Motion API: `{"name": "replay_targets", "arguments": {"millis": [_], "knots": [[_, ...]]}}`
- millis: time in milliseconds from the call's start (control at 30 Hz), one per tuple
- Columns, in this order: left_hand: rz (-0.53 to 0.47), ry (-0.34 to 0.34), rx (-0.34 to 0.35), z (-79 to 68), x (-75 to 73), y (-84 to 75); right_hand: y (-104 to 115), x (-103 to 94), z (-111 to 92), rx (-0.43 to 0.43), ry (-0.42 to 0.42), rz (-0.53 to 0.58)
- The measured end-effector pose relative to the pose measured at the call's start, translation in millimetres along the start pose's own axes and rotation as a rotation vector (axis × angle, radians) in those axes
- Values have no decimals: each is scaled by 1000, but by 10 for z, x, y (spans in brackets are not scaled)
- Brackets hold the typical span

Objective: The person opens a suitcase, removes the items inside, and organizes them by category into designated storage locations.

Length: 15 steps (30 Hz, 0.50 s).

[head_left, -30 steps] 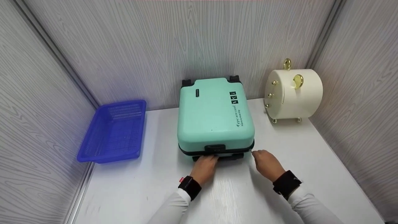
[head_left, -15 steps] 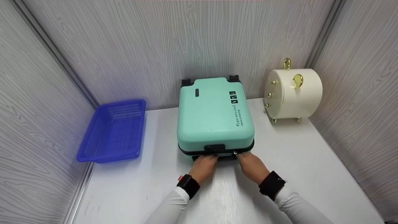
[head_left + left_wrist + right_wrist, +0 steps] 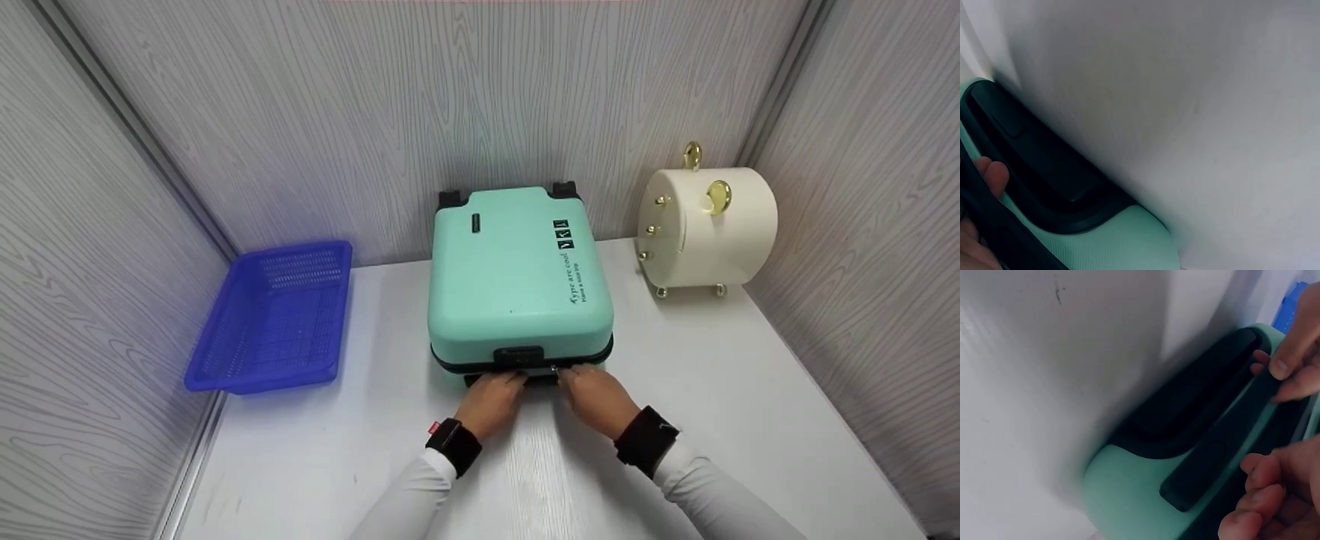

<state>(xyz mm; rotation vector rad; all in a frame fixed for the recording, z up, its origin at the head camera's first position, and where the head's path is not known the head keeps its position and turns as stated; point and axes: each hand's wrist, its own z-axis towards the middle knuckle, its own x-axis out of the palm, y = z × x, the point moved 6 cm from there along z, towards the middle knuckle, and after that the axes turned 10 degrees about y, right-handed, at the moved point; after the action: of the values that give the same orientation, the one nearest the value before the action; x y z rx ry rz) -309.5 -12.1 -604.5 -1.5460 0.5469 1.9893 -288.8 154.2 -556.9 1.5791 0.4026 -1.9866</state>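
Observation:
A mint-green hard-shell suitcase lies flat with its wheels towards the back wall. A black zipper runs round its front edge, below a black lock. My left hand grips the black carry handle on the near side; in the right wrist view its fingers curl round the bar. To the right of the lock, my right hand pinches a small metal zipper pull. In the right wrist view, the right hand's fingers are curled, but the pull itself is hidden.
A blue plastic basket stands to the left on the white table. At the back right is a cream drum-shaped box with gold knobs and feet. Wood-grain panels enclose the table at the back and both sides.
My right hand has moved left along the suitcase's front edge with the zipper pull, from the right corner to near the lock. The left hand has stayed at the handle.

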Motion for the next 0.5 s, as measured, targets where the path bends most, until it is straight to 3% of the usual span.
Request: {"name": "replay_targets", "arguments": {"millis": [133, 300, 400, 500], "knots": [[10, -65, 32, -43, -38, -31, -20, -254, -5, -16, -141, 23], [180, -214, 187, -104, -95, -140, -94, -663, 54, -98, -375, 6], [204, -269, 234, -58, -142, -216, -169, -832, 162, -110, -405, 14], [124, -267, 197, 31, -182, -280, -233, -910, 286, -89, -369, 4]]}}
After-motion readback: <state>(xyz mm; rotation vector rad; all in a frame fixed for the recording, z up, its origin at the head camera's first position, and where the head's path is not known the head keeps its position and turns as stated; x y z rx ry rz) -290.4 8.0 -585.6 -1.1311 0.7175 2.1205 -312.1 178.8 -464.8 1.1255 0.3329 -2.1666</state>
